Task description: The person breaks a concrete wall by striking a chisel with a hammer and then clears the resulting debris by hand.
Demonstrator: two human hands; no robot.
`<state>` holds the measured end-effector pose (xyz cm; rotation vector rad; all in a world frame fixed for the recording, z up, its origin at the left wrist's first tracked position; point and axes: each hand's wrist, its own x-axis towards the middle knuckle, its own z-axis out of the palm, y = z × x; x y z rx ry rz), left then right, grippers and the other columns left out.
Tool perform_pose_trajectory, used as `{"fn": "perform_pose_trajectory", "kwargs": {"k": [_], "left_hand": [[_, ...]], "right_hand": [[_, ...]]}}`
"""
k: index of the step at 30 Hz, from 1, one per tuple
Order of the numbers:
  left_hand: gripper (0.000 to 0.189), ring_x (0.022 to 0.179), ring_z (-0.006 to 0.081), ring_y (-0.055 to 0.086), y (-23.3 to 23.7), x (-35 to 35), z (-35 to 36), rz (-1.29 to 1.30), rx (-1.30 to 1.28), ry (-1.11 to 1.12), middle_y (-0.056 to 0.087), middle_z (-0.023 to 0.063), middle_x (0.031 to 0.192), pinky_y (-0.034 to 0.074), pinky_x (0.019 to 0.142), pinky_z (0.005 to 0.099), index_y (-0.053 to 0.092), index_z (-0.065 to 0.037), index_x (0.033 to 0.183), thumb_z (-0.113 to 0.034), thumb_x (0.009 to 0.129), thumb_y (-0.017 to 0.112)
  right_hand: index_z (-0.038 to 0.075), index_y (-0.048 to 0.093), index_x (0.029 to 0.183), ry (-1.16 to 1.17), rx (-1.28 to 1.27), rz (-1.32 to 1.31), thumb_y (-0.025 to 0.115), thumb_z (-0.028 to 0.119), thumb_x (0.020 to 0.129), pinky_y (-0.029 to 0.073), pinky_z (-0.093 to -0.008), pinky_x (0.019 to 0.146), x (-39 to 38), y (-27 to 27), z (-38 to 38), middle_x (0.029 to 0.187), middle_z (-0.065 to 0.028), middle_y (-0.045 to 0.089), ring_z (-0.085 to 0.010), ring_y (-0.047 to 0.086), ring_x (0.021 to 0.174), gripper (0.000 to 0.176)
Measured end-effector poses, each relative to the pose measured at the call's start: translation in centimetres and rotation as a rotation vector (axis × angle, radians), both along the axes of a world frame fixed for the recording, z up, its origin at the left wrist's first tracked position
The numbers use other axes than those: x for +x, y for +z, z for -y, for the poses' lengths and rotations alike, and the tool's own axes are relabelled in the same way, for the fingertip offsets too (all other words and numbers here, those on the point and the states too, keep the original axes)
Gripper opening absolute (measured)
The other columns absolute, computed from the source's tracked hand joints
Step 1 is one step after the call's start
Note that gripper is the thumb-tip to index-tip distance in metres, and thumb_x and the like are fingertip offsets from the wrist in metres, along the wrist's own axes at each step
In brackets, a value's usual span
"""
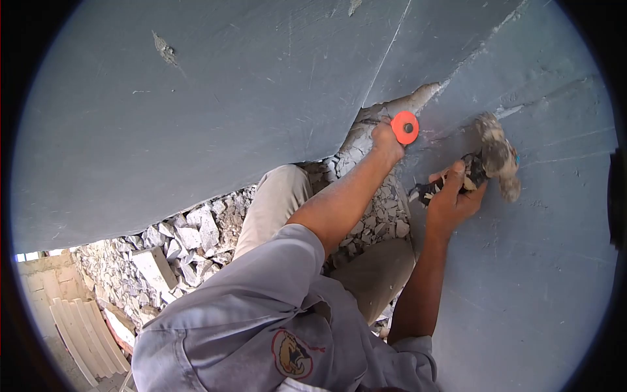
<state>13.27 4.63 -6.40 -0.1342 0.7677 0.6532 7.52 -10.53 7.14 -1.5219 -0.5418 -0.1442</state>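
My left hand is wrapped around a chisel with a round orange hand guard. The chisel's dark striking end faces up toward me, and its shaft runs leftward to the broken edge of the grey wall. To the right, my right hand grips the dark, worn handle of a hammer. The dusty hammer head is raised to the right of the orange guard, apart from it. My fingers hide part of the handle and most of the chisel's shaft.
Grey painted wall surfaces rise on both sides, with a cracked, chipped seam running to the upper right. Broken rubble covers the ground around my knees. Curved, ribbed pale pieces lie at lower left.
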Motion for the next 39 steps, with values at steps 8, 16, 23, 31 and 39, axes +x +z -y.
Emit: {"fn": "perform_pose_trajectory", "kwargs": {"k": [8,16,23,31,39], "left_hand": [[0.024,0.087,0.0254,0.064,-0.4,-0.5,-0.3,0.123,-0.019,-0.031,0.063,0.0095,0.103,0.056,0.079,0.0446,0.056,-0.006,0.108,-0.025,0.107,0.041],[0.021,0.088,0.0258,0.063,-3.1,0.3,-0.9,0.176,0.028,-0.042,0.061,0.0095,0.100,0.054,0.081,0.0449,0.055,-0.005,0.106,-0.023,0.106,0.043],[0.012,0.069,0.0235,0.061,-6.8,-3.9,1.7,-0.095,0.206,-0.416,0.061,0.0099,0.086,0.055,0.063,0.0428,0.060,-0.003,0.099,-0.013,0.097,0.054],[0.006,0.064,0.0179,0.061,-8.0,-11.6,1.2,-0.390,0.508,-0.731,0.063,0.0068,0.078,0.056,0.058,0.0354,0.067,0.000,0.093,-0.005,0.090,0.067],[0.004,0.064,0.0213,0.061,-5.9,-11.8,0.9,-0.280,0.442,-0.686,0.062,0.0101,0.081,0.056,0.057,0.0416,0.062,0.003,0.091,-0.001,0.091,0.063]], "right_hand": [[-0.006,0.056,0.111,0.164,-0.433,-0.401,0.068,0.020,0.094,0.050,-0.0292,0.049,0.4,-2.8,1.0,0.077,-0.0082,0.061,-0.0147,0.057,0.051,0.033],[-0.006,0.059,0.107,0.117,-0.254,-0.263,0.068,0.022,0.094,0.050,-0.0301,0.048,0.0,-4.0,0.4,0.078,-0.0079,0.061,-0.0145,0.058,0.053,0.032],[-0.003,0.058,0.097,0.208,-0.399,-0.478,0.068,0.019,0.094,0.045,-0.0295,0.044,-2.3,-6.3,3.9,0.071,-0.0054,0.059,-0.0130,0.056,0.048,0.025],[-0.003,0.061,0.104,0.072,-0.356,-0.118,0.075,0.013,0.089,0.051,-0.0294,0.062,-6.0,-9.3,7.9,0.078,-0.0059,0.066,-0.0136,0.063,0.065,0.025],[-0.002,0.066,0.113,0.105,-0.452,-0.150,0.076,0.006,0.084,0.052,-0.0318,0.072,-8.1,-13.2,10.2,0.092,-0.0100,0.070,-0.0164,0.065,0.075,0.032]]}}
